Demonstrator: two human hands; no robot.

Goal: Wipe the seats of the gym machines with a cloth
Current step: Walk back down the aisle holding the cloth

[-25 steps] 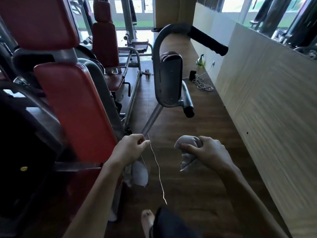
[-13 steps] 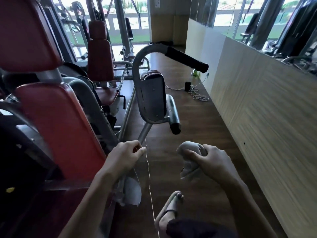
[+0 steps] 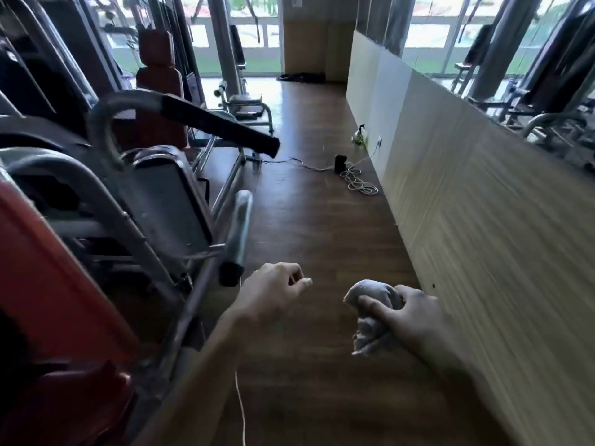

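Head view: both bare forearms extend forward over a dark brown wood-plank floor point(image 3: 322, 220). The right hand point(image 3: 415, 313), at 5 o'clock of frame centre, is clenched around a crumpled grey cloth point(image 3: 370, 300). The cloth bulges out past the thumb on the hand's 9 o'clock side and is held in the air, touching no machine. The left hand point(image 3: 273, 292), at 6 o'clock of centre, has its fingers curled and the thumb tip pressed to the forefinger. A thin white string point(image 3: 240, 403) runs from under the left forearm toward 6 o'clock; whether the left hand pinches it cannot be determined. The two hands are near each other but apart.

At 8 o'clock, a gym machine carries a red padded backrest point(image 3: 48, 284) above a red padded seat point(image 3: 64, 400), both well apart from the cloth. A black foam grip point(image 3: 219, 125) on a grey steel tube arcs at 10 o'clock. A second red backrest point(image 3: 157, 82) stands at 11 o'clock. A light wood-grain wall panel point(image 3: 483, 220) fills 3 o'clock. Near its foot, at 1 o'clock, lie a small black box point(image 3: 340, 163) and a coiled white cable point(image 3: 362, 186).
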